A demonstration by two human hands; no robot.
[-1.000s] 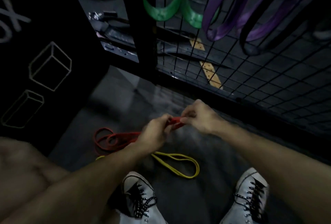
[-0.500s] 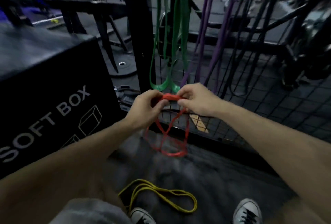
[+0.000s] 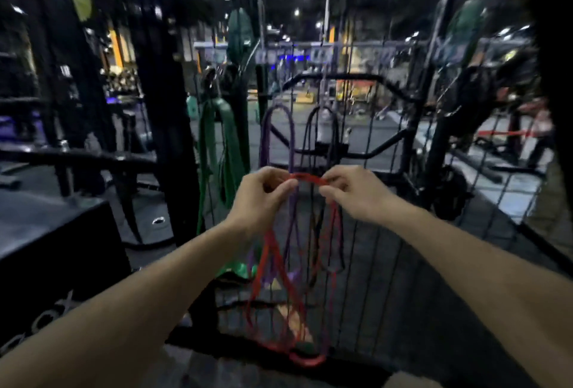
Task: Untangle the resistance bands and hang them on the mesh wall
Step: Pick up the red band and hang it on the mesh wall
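Two hands share the red band [image 3: 308,178]: our left hand [image 3: 263,198] and right hand [image 3: 353,192] each pinch its top between curled fingers, a short span stretched flat between them. A second ago we held it low over the floor; now we have lifted it up before the mesh wall [image 3: 387,232], and its loops hang free below our hands, still crossed over each other. To the left on that wall hangs a green band [image 3: 229,152], with a purple band [image 3: 291,127] just behind our hands. We judge hanging comes next, once the crossings are shaken out.
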